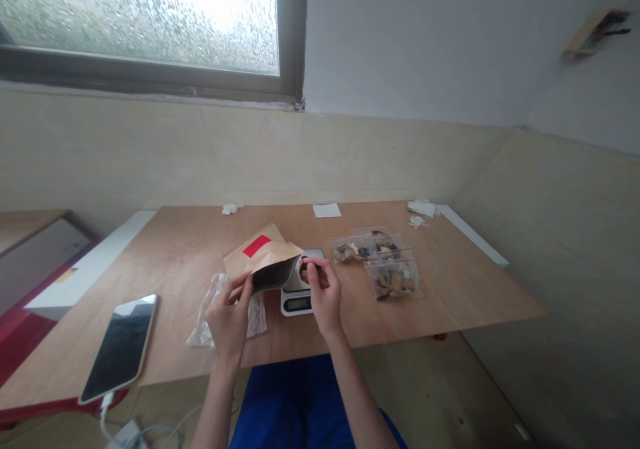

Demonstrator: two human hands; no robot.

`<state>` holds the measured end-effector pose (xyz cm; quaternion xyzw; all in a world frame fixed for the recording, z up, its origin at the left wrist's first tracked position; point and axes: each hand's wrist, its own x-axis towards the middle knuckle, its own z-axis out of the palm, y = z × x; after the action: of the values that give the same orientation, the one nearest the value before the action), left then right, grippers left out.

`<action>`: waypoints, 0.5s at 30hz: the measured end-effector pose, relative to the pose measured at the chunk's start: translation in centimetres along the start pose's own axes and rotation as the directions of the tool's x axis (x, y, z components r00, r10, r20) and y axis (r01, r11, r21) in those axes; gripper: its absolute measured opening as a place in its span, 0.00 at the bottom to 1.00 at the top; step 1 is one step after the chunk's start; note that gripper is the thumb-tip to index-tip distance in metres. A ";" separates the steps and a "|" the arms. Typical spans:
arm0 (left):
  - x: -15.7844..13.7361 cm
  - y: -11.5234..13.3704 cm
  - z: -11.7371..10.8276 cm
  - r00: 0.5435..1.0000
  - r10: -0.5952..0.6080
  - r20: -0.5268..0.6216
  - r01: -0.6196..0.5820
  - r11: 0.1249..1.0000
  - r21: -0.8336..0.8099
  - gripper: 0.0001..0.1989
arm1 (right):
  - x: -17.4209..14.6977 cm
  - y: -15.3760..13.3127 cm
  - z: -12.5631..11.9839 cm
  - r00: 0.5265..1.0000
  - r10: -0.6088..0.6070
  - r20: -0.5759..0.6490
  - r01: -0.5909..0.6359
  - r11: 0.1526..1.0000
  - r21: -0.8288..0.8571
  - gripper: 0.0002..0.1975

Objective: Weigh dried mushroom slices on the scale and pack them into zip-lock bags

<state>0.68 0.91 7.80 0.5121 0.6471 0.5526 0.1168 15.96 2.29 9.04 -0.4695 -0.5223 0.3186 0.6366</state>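
My left hand [233, 310] is closed on the left end of a dark, shiny, flat bendable piece [274, 276], perhaps a pouch; its kind is unclear. Its right end curves up over a small kitchen scale [299, 306] with a grey display on its front. My right hand [325, 292] is above the scale's right side, fingers pinched at a small brownish lump, partly hidden by the fingers. Behind the dark piece lies a brown paper bag [275, 252] with a red label. A crumpled clear plastic bag [203, 322] lies beneath my left hand.
Several zip bags of dried brown and black pieces [395, 282] lie right of the scale. A phone [123, 342] with a cable plugged in rests at the table's left front. White paper [327, 210] and crumpled tissue [423, 208] lie along the back edge, below the wall.
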 end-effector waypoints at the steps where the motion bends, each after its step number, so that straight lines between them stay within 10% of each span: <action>1: 0.0 0.0 0.0 1.000 -0.007 -0.011 0.007 1.000 -0.002 0.12 | 0.3 0.6 -0.2 0.996 0.041 -0.084 -0.039 0.999 0.029 0.14; 15: -0.1 -0.4 -0.4 0.998 -0.047 -0.033 0.046 0.999 -0.011 0.12 | 4.3 10.6 0.8 0.990 0.138 0.012 -0.134 0.976 -0.171 0.15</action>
<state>0.25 0.70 7.62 0.4872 0.6579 0.5613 0.1214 17.16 10.10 0.70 -0.5528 -0.5215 0.3214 0.5649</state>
